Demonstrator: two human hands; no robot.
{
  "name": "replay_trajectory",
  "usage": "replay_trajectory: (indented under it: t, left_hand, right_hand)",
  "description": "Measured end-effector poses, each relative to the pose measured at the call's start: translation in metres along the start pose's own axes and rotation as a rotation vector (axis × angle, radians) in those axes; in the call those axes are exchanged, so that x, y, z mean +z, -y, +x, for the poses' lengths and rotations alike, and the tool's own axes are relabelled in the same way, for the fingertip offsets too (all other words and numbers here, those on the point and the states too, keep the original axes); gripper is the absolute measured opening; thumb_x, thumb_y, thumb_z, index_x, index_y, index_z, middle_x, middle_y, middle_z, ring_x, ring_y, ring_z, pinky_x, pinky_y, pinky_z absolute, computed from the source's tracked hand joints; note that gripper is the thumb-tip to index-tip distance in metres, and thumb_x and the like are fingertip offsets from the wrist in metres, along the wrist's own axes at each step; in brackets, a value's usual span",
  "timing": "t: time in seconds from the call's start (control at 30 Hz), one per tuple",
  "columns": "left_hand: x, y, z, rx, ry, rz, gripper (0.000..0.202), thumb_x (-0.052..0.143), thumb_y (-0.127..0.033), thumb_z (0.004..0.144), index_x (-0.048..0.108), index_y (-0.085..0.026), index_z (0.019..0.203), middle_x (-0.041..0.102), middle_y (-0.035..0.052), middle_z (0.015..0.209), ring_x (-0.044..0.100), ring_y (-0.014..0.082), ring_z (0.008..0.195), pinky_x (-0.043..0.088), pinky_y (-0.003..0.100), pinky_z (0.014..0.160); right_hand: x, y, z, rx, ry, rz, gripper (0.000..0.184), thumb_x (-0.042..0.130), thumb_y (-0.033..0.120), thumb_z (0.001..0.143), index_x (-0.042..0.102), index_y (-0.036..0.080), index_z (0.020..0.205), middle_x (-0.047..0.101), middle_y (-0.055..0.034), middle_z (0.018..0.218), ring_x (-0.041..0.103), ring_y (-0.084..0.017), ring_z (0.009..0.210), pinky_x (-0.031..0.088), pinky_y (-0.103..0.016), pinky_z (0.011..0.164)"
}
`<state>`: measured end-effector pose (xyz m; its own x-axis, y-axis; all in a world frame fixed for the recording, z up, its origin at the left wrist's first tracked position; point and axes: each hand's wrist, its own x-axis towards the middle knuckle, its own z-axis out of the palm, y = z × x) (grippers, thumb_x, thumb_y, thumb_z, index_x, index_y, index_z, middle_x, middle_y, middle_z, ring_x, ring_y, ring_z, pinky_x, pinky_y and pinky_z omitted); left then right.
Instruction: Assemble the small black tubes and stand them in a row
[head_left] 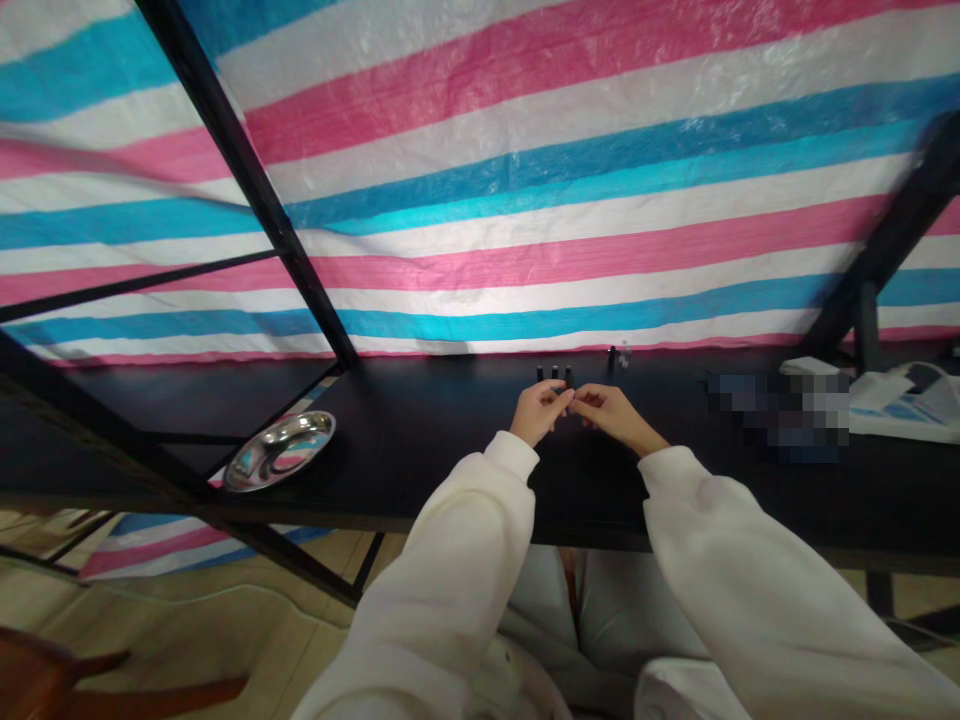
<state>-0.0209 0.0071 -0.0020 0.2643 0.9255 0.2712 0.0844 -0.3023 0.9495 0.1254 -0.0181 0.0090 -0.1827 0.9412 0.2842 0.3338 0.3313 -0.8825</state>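
Note:
Both hands meet over the black table, their fingertips nearly touching. My left hand (540, 410) is closed in a pinch. My right hand (604, 412) also has its thumb and fingers pressed together. Whatever lies between the fingertips is too small and dark to name. Just beyond my left hand a few small black cylinders (554, 372) stand upright in a short row; the rightmost is close to my fingertips, and I cannot tell whether it is touched. Farther back and to the right, another small black cylinder (611, 356) stands beside some little clear pieces (625, 352).
A shiny oval metal dish (324, 428) rests at the left of the black table (435, 470). Dark frame posts (247, 170) rise at both sides, before a striped plastic sheet (525, 240). White items (907, 400) and a blurred-out patch are at the right.

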Motion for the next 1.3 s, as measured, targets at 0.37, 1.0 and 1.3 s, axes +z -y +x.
replay_trajectory:
  t: [0.37, 1.0, 1.3]
  left_hand:
    - [-0.001, 0.0, -0.001, 0.087, -0.08, 0.055, 0.03, 0.063, -0.039, 0.068, 0.06, -0.011, 0.079, 0.06, 0.0024, 0.074, 0.041, 0.0011, 0.036, 0.03, 0.014, 0.03]
    - [0.0, -0.006, -0.002, 0.083, -0.181, -0.018, 0.027, 0.061, -0.039, 0.069, 0.055, -0.013, 0.074, 0.053, -0.0026, 0.061, 0.039, 0.0014, 0.033, 0.027, 0.015, 0.03]
    - [0.001, -0.002, 0.0, -0.014, -0.06, -0.057, 0.026, 0.059, -0.038, 0.071, 0.048, -0.014, 0.072, 0.058, -0.0023, 0.056, 0.038, 0.0023, 0.029, 0.028, 0.015, 0.029]
  right_hand:
    - [0.001, -0.004, 0.0, 0.092, 0.042, 0.078, 0.035, 0.064, 0.049, 0.061, 0.051, 0.016, 0.065, 0.046, 0.0058, 0.05, 0.037, -0.006, 0.04, 0.028, -0.021, 0.038]
    - [-0.001, -0.008, 0.0, 0.161, 0.143, 0.109, 0.022, 0.063, 0.032, 0.059, 0.047, 0.017, 0.058, 0.041, 0.0084, 0.044, 0.033, -0.004, 0.038, 0.023, -0.018, 0.037]
    - [-0.006, -0.006, 0.003, 0.137, -0.095, 0.198, 0.021, 0.06, 0.034, 0.065, 0.048, 0.018, 0.06, 0.043, 0.0074, 0.039, 0.035, -0.005, 0.033, 0.024, -0.019, 0.036]
